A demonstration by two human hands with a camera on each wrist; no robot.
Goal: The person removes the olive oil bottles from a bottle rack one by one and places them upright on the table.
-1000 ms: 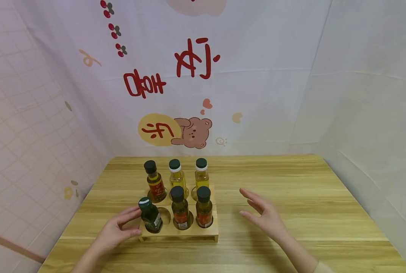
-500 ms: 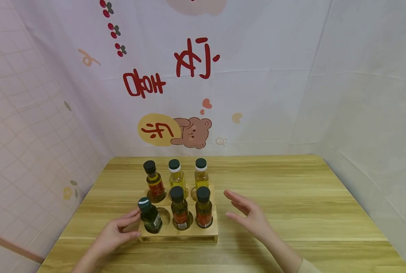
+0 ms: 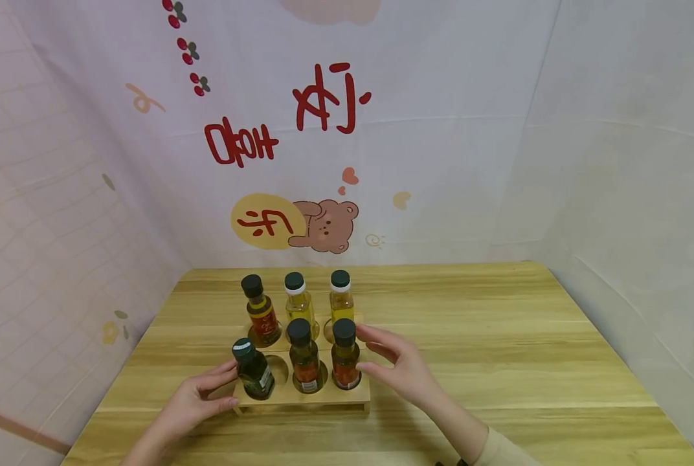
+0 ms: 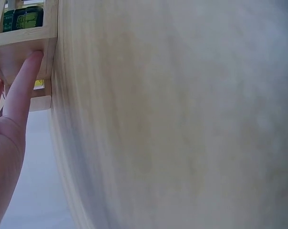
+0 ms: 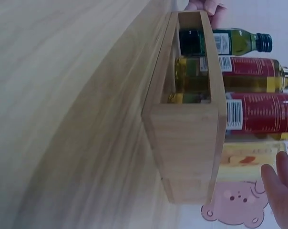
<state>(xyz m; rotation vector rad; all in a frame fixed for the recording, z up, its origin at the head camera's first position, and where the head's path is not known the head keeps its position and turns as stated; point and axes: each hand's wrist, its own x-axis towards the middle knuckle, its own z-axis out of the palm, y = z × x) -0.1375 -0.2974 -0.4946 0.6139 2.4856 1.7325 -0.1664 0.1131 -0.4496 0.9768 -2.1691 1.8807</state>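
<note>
A two-tier wooden bottle rack (image 3: 300, 396) holds several small oil bottles. At its left end, my left hand (image 3: 198, 401) rests against the side panel beside a dark green bottle (image 3: 256, 375); one straight finger (image 4: 27, 83) presses the wood in the left wrist view. My right hand (image 3: 402, 372) is beside the front right bottle (image 3: 346, 362), a red-labelled one with a black cap. Its thumb and fingers are spread, the fingertips right at the bottle's edge in the head view. In the right wrist view, the fingers (image 5: 272, 176) show near that bottle's upper part, uncurled.
Another red-labelled bottle (image 3: 306, 366) stands in the front row's middle. Behind are a black-capped bottle (image 3: 262, 317) and two clear bottles of yellow oil (image 3: 299, 304) with green caps. A printed white cloth (image 3: 440, 162) hangs behind the wooden table (image 3: 498, 362).
My right hand has moved left from over the table to the front right bottle. My left hand has stayed at the rack's left end. The head view has shifted slightly.
</note>
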